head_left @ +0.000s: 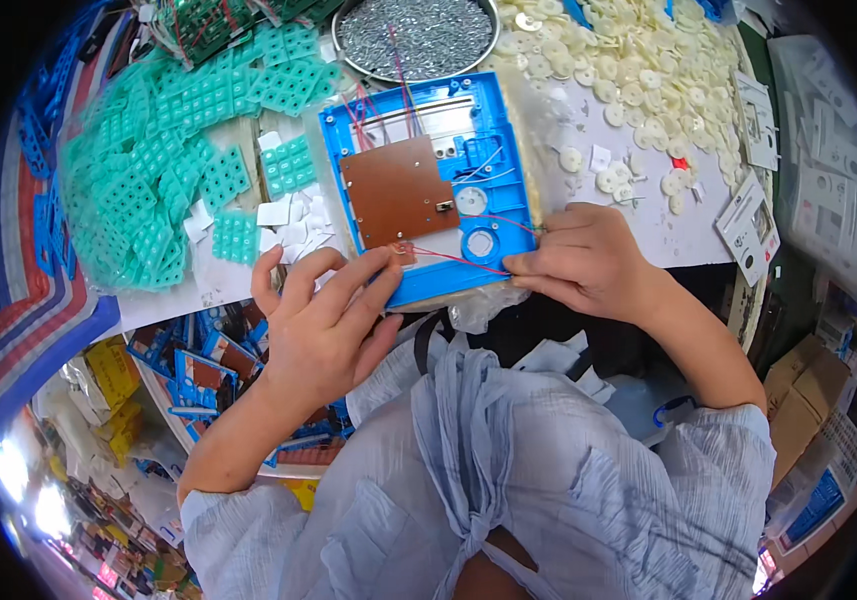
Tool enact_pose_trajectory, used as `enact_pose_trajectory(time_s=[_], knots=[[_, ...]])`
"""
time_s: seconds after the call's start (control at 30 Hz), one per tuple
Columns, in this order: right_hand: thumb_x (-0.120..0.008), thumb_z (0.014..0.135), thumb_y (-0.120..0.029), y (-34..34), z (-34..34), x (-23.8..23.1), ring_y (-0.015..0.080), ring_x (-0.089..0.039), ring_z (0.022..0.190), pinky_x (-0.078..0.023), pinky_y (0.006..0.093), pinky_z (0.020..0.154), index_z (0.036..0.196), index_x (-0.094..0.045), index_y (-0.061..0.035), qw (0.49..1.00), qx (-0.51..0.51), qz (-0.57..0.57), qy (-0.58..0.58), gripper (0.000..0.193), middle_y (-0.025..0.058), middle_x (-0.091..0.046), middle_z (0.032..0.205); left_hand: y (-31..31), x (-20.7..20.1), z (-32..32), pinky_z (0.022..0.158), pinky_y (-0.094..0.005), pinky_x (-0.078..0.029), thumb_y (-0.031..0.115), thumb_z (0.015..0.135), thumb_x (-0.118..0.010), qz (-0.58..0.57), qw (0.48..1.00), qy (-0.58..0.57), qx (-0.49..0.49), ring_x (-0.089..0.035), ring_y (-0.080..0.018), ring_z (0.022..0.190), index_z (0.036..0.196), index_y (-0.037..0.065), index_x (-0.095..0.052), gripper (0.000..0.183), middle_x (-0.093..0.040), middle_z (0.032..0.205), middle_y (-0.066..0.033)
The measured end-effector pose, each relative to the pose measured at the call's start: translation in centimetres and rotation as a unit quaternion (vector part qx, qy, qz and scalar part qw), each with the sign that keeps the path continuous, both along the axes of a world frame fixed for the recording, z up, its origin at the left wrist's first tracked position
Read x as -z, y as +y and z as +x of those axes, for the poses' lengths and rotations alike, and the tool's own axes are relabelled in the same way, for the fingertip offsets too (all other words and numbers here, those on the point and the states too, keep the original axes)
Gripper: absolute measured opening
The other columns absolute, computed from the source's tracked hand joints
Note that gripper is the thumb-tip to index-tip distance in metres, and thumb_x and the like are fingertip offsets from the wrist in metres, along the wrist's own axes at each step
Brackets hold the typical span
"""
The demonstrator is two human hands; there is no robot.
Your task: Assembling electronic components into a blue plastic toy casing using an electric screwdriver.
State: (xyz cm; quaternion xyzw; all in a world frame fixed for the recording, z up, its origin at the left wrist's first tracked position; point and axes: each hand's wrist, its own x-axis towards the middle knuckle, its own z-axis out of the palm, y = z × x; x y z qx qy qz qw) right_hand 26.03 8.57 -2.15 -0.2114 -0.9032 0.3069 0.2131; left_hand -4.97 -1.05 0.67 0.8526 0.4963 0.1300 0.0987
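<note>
A blue plastic casing [533, 215] lies open in front of me, with a brown circuit board [398, 185] tilted across its inside. A small black slide switch [444, 206] sits near the board's right edge. My left hand [318, 320] has its fingers apart, and its fingertips touch a small copper-coloured piece [404, 254] by the board's lower edge. Pinched at the casing's right rim by my right hand [583, 260] are thin red wires [463, 262] running from that piece. Two round fittings, the lower a blue ring [480, 243], show beside the board.
Teal button pads [138, 180] are heaped at the left. A metal bowl of screws [416, 40] stands at the back, and cream plastic discs [638, 60] cover the back right. White cards [748, 230] lie at the right edge. Below left, a tub holds several blue casings [208, 370].
</note>
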Motion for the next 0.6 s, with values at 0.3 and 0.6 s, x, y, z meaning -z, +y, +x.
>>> enact_pose_trajectory(time_s=[0.3,0.6], knots=[[-0.080,0.082,-0.012,-0.6,-0.3,0.1,0.0234,-0.060,0.060,-0.044,0.0360,0.055,0.095,-0.075,-0.0060,0.995,0.038,-0.083,0.041,0.015,0.0063,-0.062,0.068,1.4,1.2,5.6,0.107,-0.0567,-0.026,0.033,0.075,-0.078,0.011,0.992,-0.061,0.109,-0.056,-0.0202,0.107,0.131,0.015,-0.067,0.060,-0.062,0.130,0.0033],[-0.064,0.095,-0.010,-0.2,-0.5,-2.4,0.0137,-0.067,0.060,-0.052,0.0280,0.058,0.099,-0.073,0.0007,0.895,0.113,-0.427,-0.065,0.014,0.0076,-0.070,0.072,1.7,0.9,6.1,0.108,-0.0565,-0.025,0.032,0.076,-0.078,0.018,0.991,-0.043,0.128,-0.056,-0.0207,0.106,0.129,0.012,-0.068,0.058,-0.062,0.127,0.0029]])
